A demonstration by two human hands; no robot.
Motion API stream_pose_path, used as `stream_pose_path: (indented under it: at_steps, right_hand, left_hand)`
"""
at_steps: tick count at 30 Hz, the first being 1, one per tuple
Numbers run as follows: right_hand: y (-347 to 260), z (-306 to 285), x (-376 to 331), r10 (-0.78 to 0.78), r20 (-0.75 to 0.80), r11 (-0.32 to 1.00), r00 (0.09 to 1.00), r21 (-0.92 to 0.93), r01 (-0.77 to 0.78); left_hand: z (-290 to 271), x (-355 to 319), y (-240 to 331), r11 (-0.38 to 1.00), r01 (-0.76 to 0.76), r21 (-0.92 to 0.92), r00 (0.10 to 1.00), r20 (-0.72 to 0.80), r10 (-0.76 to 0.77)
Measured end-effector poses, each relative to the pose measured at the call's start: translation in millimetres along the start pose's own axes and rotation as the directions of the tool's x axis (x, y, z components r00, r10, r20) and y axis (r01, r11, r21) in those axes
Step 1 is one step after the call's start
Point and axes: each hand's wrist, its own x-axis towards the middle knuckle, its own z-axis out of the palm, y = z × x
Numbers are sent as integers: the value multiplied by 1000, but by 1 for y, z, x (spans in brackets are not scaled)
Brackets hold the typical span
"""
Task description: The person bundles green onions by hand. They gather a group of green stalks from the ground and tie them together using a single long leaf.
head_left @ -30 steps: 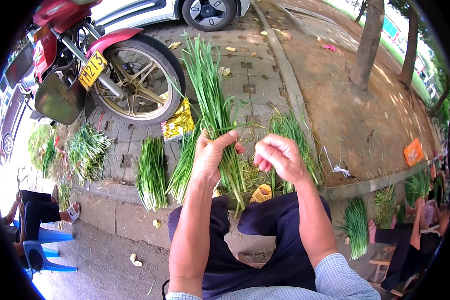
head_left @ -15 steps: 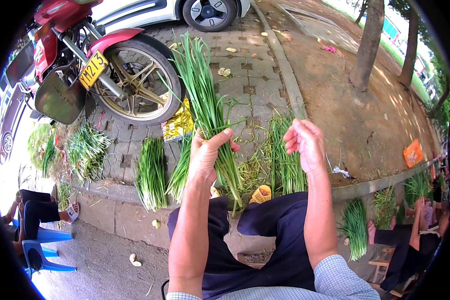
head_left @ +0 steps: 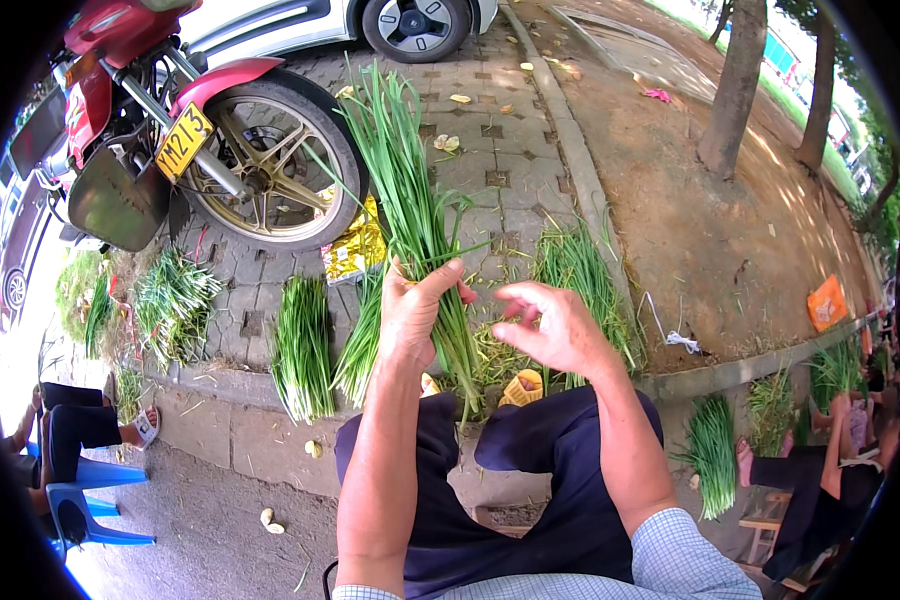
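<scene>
A long bunch of green chives (head_left: 395,170) is wrapped in the fingers of my left hand (head_left: 412,305), leaves fanning up and away, pale stems hanging toward my knees. Just right of it, my right hand (head_left: 560,330) is open, thumb and fingers apart and pointing at the bunch without touching it. Beneath and beyond that hand lies a loose heap of chives (head_left: 585,275), with yellowed scraps (head_left: 495,350) beside it. To the left, a neat bundle of chives (head_left: 303,345) rests on the kerb. Another bundle (head_left: 363,340) is partly hidden by my left forearm.
A red motorcycle's front wheel (head_left: 270,170) stands at the far left, a shiny gold bag (head_left: 355,245) by its tyre. More greens (head_left: 175,300) lie left, another bundle (head_left: 712,455) right. People sit at both sides, near a blue stool (head_left: 95,510) and a wooden one (head_left: 765,530).
My right hand has come down and left toward the held bunch, and its curled fingers have spread. My left hand keeps its hold in the same place.
</scene>
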Motion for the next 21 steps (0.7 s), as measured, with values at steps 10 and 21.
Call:
stream_pose_path:
  at_steps: [10,21]
  right_hand:
    - [-10,37,6,-420,-206,904,884,-4,428]
    - [-5,-7,0,-38,-88,638,995,765,92]
  left_hand:
    - [7,-2,-3,998,-46,-47,998,31,48]
    - [2,1,-4,999,-36,-1,999,14,36]
